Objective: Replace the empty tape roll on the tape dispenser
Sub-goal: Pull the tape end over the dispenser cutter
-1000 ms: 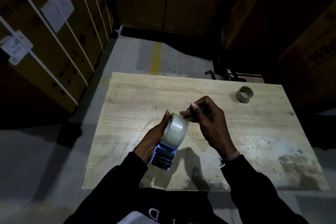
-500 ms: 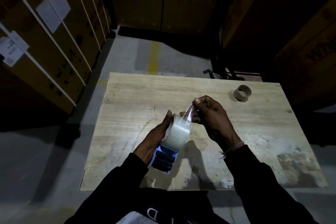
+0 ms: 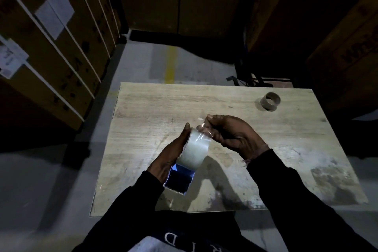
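Centrally, hands (image 3: pixel 235 137) on tape roll (image 3: pixel 193 151) — table edges (image 3: pixel 122 96) clear

Worn pale wood-grain table (image 3: pixel 155 112), one object resting on it.

Rectangular top, light oak-look laminate, standing on grey concrete floor (image 3: pixel 51 180) with a faded yellow line (image 3: pixel 170 65) running away from its far edge. Surface scuffed; grey worn patches lie to the right of the right hand (image 3: pixel 231 136), toward the near right corner, and a dark smear runs along the near edge below that hand. Only item seen lying directly on the top: an empty brown cardboard tape core (image 3: pixel 270 100), ring-shaped, on its side, well beyond and right of the right hand, near the far right corner. Hands' shadows fall across the near middle.
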{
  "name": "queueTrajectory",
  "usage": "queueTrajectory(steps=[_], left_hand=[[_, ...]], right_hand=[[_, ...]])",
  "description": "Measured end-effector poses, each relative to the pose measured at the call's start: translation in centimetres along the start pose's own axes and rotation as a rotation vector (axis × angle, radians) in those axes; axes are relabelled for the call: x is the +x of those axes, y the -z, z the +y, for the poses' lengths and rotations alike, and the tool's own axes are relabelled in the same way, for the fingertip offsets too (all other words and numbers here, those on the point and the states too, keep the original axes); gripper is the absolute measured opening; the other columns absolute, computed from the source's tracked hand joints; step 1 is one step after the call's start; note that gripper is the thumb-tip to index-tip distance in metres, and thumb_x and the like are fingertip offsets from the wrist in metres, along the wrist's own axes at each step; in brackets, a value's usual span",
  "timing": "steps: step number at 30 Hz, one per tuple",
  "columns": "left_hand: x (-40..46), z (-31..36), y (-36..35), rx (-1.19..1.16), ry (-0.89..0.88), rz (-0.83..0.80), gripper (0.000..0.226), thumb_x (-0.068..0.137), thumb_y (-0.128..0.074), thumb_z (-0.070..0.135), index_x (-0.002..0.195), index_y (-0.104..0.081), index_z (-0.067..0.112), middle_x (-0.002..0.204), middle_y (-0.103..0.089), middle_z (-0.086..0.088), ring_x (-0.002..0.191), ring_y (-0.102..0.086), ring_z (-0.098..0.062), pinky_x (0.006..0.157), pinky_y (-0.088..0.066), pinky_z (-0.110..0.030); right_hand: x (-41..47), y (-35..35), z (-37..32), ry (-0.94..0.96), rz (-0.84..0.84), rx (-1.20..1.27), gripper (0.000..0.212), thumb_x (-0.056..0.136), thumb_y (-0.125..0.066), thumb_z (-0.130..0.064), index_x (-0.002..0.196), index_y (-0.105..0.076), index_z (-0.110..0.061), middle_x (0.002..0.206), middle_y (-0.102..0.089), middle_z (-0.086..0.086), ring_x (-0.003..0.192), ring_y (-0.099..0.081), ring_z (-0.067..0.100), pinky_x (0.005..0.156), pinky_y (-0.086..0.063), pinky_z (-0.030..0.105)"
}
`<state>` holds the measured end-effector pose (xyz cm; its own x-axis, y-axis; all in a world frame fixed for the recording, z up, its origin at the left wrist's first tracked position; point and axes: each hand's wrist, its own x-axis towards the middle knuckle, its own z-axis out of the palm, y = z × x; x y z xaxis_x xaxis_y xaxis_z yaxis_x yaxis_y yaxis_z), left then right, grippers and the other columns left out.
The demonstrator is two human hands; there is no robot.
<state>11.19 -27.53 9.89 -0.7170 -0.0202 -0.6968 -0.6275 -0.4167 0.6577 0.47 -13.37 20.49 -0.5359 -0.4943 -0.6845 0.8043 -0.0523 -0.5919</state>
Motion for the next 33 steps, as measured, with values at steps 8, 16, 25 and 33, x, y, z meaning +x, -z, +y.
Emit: queueTrajectory(steps=[8,16,25,33], left_hand=[[0.1,-0.5,-0.2,-0.006,0.024,0.054,0.114,0.057,-0.051,0.105,0.130,-0.075,0.020,0.138,-0.070,-0.013,0.129,-0.065,-0.037,0.113,-0.043,-0.053],[-0.2,-1.3,-0.8,-0.308,0.021,0.041,0.107,0.070,-0.059,0.093,0.144,-0.064,0.015,0.099,-0.079,-0.014,0.082,-0.077,-0.030,0.080,-0.056,-0.037],[-0.8,-0.6,-0.9,-0.184,0.006,0.105,0.092,0.076,-0.058,0.090,0.130,-0.074,0.018,0.111,-0.081,-0.013,0.099,-0.077,-0.031,0.091,-0.058,-0.039],[-1.8,1.0,-1.2,0.061,-0.003,0.199,0.064,0.082,-0.049,0.087,0.090,-0.082,0.033,0.109,-0.081,-0.012,0.096,-0.076,-0.026,0.090,-0.059,-0.038]], right_hand=[[-0.2,0.8,-0.1,0.052,-0.057,0.019,0.025,0.111,-0.049,-0.006,0.089,-0.061,-0.001,0.068,-0.071,0.011,0.068,-0.082,0.025,0.056,-0.066,0.028],[-2.9,0.6,-2.0,0.483,-0.249,-0.447,0.017,0.111,-0.050,-0.008,0.095,-0.056,-0.005,0.085,-0.070,0.018,0.095,-0.080,0.044,0.078,-0.067,0.044],[-1.4,0.9,-0.9,0.586,-0.131,-0.494,0.012,0.112,-0.050,-0.011,0.102,-0.055,-0.006,0.085,-0.070,0.018,0.092,-0.081,0.042,0.077,-0.068,0.045],[0.3,1.3,0.5,0.449,-0.063,-0.434,0.014,0.111,-0.053,-0.010,0.099,-0.058,-0.003,0.074,-0.074,0.006,0.074,-0.079,0.031,0.064,-0.066,0.031]])
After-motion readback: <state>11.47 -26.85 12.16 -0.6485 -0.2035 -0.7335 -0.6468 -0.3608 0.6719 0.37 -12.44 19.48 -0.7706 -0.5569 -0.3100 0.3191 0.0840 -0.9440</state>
